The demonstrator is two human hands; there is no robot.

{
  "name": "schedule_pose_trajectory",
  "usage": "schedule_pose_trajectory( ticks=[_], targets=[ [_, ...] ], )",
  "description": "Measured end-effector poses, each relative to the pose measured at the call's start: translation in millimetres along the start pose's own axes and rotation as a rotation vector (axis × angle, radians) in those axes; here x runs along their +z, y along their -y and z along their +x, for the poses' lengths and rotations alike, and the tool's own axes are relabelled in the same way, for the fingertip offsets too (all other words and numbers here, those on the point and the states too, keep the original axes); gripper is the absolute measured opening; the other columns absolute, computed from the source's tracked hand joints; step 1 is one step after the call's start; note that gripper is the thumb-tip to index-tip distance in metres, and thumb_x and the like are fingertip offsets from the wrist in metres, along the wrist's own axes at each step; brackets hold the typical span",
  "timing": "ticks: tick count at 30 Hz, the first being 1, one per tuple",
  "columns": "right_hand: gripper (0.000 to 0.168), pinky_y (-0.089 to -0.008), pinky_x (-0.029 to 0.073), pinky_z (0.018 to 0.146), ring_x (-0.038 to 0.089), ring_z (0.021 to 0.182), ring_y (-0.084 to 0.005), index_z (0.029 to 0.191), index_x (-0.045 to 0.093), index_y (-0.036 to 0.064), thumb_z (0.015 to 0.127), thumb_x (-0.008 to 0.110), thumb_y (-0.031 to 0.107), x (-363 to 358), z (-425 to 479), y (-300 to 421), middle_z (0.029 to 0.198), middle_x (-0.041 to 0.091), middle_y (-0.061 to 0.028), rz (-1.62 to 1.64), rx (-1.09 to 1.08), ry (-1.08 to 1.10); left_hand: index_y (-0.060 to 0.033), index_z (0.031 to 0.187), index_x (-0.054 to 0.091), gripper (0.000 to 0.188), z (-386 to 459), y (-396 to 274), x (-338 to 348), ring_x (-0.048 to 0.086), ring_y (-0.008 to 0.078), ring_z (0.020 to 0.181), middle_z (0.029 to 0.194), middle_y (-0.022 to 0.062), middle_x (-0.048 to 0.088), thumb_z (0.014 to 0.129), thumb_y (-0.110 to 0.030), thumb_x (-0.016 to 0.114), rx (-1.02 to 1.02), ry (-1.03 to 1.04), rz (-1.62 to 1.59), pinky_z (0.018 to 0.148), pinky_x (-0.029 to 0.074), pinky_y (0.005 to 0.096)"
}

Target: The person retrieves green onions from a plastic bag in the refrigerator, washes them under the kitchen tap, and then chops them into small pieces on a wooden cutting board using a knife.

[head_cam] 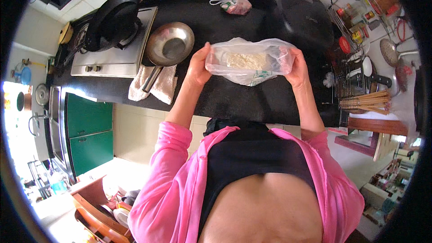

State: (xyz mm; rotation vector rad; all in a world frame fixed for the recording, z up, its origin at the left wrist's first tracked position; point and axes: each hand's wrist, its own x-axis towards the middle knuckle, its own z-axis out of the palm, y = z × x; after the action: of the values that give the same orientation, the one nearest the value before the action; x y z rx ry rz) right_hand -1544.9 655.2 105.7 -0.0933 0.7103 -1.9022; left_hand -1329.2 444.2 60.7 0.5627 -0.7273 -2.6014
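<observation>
A thin translucent plastic bag (251,77) is stretched wide between my hands above the dark countertop. My left hand (199,64) grips its left side, while my right hand (297,67) has hold of the opposite side, with fingers tucked inside the mouth. Through the opening shows a pale, cream-coloured block of food (248,60); its exact kind is unclear. Green print marks the front of the bag. Behind it, near the wall, lies a second small plastic bag (236,5) with something reddish inside.
To the left, a frying pan (171,44) rests beside a folded towel (165,89), near a gas stove (111,64) bearing a black wok (111,23). A black board (302,13) leans at the back right. Chopsticks (366,102) and a wire rack (341,23) stand at the right.
</observation>
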Motion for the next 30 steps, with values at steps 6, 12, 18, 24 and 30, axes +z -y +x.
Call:
schedule_pose_trajectory(
  ticks=[6, 12, 18, 24, 30],
  targets=[
    [0.030, -0.0299, 0.051, 0.076, 0.061, 0.082, -0.0170, 0.103, 0.060, 0.001, 0.088, 0.046, 0.024, 8, 15, -6, 0.091, 0.064, -0.0081, 0.048, 0.007, -0.019, -0.0044, 0.104, 0.058, 0.030, -15, -1, 12, 0.056, 0.0115, 0.077, 0.090, 0.0019, 0.060, 0.091, -0.031, 0.050, 0.052, -0.223, 0.627, 0.070, 0.046, 0.0273],
    [0.034, -0.0266, 0.052, 0.067, 0.060, 0.079, -0.0149, 0.110, 0.057, 0.001, 0.091, 0.043, 0.025, -15, 29, -2, 0.094, 0.063, -0.0077, 0.102, 0.145, 0.239, 0.0003, 0.115, 0.055, 0.037, -12, -8, 28, 0.058, 0.0132, 0.081, 0.095, 0.0059, 0.062, 0.087, -0.025, 0.057, 0.100, 0.004, 0.665, 0.073, 0.047, 0.0264],
    [0.030, -0.0280, 0.054, 0.066, 0.061, 0.079, -0.0165, 0.107, 0.058, 0.000, 0.090, 0.045, 0.021, 6, 18, -4, 0.093, 0.063, -0.0082, 0.033, -0.034, -0.036, 0.0007, 0.093, 0.060, 0.018, 7, 8, 6, 0.057, 0.0129, 0.071, 0.082, 0.0055, 0.061, 0.088, -0.016, 0.056, -0.018, 0.028, 0.512, 0.064, 0.048, 0.0261],
    [0.022, -0.0303, 0.053, 0.072, 0.061, 0.081, -0.0181, 0.099, 0.060, 0.000, 0.087, 0.048, 0.015, -16, 28, -6, 0.093, 0.063, -0.0081, -0.072, -0.040, -0.151, 0.0011, 0.091, 0.055, 0.019, 32, 11, -7, 0.058, 0.0188, 0.073, 0.083, 0.0105, 0.059, 0.093, -0.014, 0.043, -0.034, -0.048, 0.274, 0.066, 0.050, 0.0330],
    [0.025, -0.0319, 0.051, 0.071, 0.060, 0.082, -0.0188, 0.100, 0.060, 0.001, 0.082, 0.057, 0.018, -67, 44, -7, 0.092, 0.063, -0.0088, -0.176, -0.030, -0.223, 0.0037, 0.098, 0.050, 0.021, 64, 28, -33, 0.059, 0.0238, 0.083, 0.092, 0.0148, 0.058, 0.095, -0.012, 0.037, -0.070, -0.172, -0.044, 0.076, 0.050, 0.0401]
  ],
)
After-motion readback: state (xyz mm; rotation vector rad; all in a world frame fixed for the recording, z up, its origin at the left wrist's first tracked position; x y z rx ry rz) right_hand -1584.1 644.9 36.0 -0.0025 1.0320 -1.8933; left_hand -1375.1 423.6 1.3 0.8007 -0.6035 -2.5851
